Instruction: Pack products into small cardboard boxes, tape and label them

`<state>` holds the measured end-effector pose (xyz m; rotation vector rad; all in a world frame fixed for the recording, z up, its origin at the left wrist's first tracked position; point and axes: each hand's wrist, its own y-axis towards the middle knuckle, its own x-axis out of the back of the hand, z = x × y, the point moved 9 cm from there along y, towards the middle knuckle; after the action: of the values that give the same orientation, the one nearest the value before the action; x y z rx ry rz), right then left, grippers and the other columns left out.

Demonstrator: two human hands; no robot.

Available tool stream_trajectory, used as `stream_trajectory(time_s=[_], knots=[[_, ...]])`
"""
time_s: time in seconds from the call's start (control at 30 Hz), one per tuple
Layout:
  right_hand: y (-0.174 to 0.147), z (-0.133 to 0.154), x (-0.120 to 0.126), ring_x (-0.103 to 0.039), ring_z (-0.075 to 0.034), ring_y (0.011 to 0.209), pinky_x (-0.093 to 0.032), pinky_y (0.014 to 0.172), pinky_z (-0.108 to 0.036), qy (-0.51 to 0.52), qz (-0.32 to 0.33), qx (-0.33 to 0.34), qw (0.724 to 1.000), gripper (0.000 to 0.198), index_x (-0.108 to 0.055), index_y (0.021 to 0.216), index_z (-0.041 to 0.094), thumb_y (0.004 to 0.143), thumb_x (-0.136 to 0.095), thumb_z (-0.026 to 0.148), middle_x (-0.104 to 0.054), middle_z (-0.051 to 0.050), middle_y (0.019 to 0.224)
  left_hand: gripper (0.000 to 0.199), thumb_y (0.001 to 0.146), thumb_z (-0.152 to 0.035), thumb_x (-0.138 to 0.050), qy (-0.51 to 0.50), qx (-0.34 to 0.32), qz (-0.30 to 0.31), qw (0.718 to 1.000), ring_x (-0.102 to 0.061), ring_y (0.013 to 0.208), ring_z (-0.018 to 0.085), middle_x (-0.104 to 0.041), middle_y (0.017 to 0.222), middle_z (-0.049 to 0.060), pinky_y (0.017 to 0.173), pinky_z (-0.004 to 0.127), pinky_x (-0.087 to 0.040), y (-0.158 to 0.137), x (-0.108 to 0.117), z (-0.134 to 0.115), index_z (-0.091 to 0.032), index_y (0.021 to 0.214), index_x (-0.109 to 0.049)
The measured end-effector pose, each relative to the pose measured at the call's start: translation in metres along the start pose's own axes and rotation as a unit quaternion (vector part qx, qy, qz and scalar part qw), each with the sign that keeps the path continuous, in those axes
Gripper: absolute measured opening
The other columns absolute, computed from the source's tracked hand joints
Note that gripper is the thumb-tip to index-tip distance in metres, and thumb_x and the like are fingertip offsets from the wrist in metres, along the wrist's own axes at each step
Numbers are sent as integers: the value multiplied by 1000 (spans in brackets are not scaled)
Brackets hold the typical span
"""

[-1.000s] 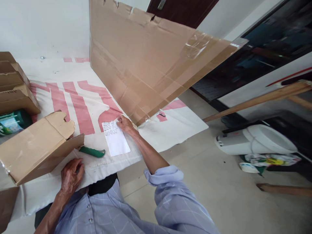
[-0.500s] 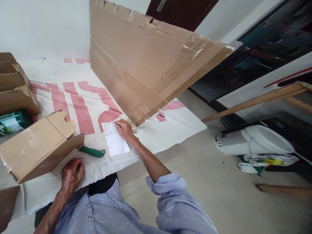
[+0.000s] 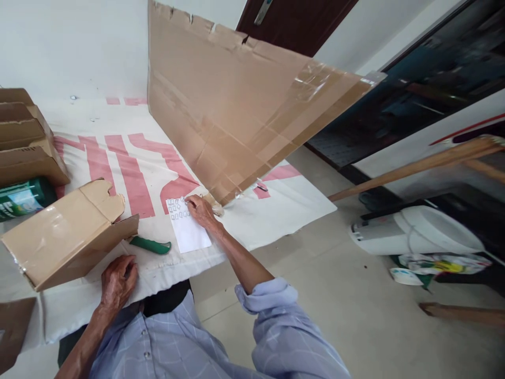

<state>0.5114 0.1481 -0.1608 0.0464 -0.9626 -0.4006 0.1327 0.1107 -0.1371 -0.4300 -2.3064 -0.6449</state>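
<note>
My right hand (image 3: 200,208) is over the upper right part of a white sheet of paper (image 3: 192,238), fingers pinched together. What they hold, if anything, is too small to make out. Rows of small outlined shapes (image 3: 175,209) cover the top of the sheet; I cannot tell whether they are drawn or loose pieces. My left hand (image 3: 119,281) rests at the table's front edge with its fingers curled in and nothing visible in them. A green handle (image 3: 150,245) lies between that hand and the paper, its other end hidden by a cardboard box (image 3: 59,231).
A large taped cardboard sheet (image 3: 236,110) stands slanted behind my right hand. Cardboard pieces (image 3: 23,131) and a green bottle (image 3: 27,199) are at the left on the cloth-covered table (image 3: 276,221). On the right are a white bucket (image 3: 414,229) and a wooden bar (image 3: 414,167).
The view has shifted slightly. My right fingers stay at the paper's top with hardly any movement, and my left hand rests in the same place.
</note>
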Motion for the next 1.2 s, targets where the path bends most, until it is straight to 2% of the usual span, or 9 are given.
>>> stream_trajectory(time_s=[0.3,0.43,0.5,0.6,0.7,0.8,0.93,1.07,1.2], knots=[[-14,1,2,-66,-32,88,-53,91,-47,30,-29,-15,999,20,-71,94,25,85,-54,27,-77,-13,92,23,90,-15,-59,5,12,8,1000,-77,76,21,-80,85,7,80,32,-64,-13,0,-9,-20,102,-78],[-14,8,6,-66,-35,91,-51,93,-50,44,-33,-5,998,12,-68,83,27,82,-57,26,-77,-18,95,20,95,-17,-60,-8,-28,15,999,-79,82,23,-81,90,8,82,34,-65,-15,21,-41,-22,102,-78],[-12,12,9,-66,-35,91,-52,93,-50,45,-36,-8,998,10,-66,78,28,82,-57,25,-77,-17,93,20,101,-22,-59,-15,-64,5,998,-79,90,25,-81,96,11,87,37,-65,-13,47,-70,-22,106,-78],[-8,12,16,-67,-32,92,-54,94,-47,46,-48,-19,998,11,-64,76,28,83,-56,25,-77,-14,93,17,103,-26,-64,32,-127,-74,989,-77,91,25,-81,100,11,88,39,-66,-2,114,-115,-23,110,-78],[-8,8,26,-67,-29,91,-54,94,-44,51,-74,-37,995,11,-64,80,27,83,-53,24,-76,-10,93,19,97,-35,-73,114,-118,-162,973,-75,105,30,-79,110,9,101,50,-63,17,181,-131,-25,113,-76],[-14,6,36,-64,-26,86,-54,90,-41,64,-103,-56,991,13,-63,83,25,83,-51,25,-75,-7,90,48,94,-48,-76,181,-105,-177,962,-64,134,38,-71,137,14,121,60,-50,39,212,-124,-23,135,-68],[-23,10,48,-63,-24,81,-54,83,-38,99,-127,-67,985,12,-62,86,25,84,-50,29,-73,-6,88,88,84,-63,-81,246,-41,-121,961,-47,149,53,-53,160,24,121,75,-41,63,209,-87,-17,155,-54],[-33,30,47,-64,-23,80,-55,82,-37,158,-121,-49,979,14,-61,86,25,85,-52,35,-72,-6,87,88,81,-53,-86,290,9,-79,954,-50,143,53,-56,156,24,119,74,-41,67,202,-66,-20,155,-53],[-47,62,32,-64,-22,81,-57,75,-35,228,-80,-25,970,27,-66,94,22,87,-58,47,-72,-6,91,88,78,-53,-88,287,64,-76,953,-51,141,52,-59,151,22,117,75,-40,62,219,-53,-23,154,-56]])
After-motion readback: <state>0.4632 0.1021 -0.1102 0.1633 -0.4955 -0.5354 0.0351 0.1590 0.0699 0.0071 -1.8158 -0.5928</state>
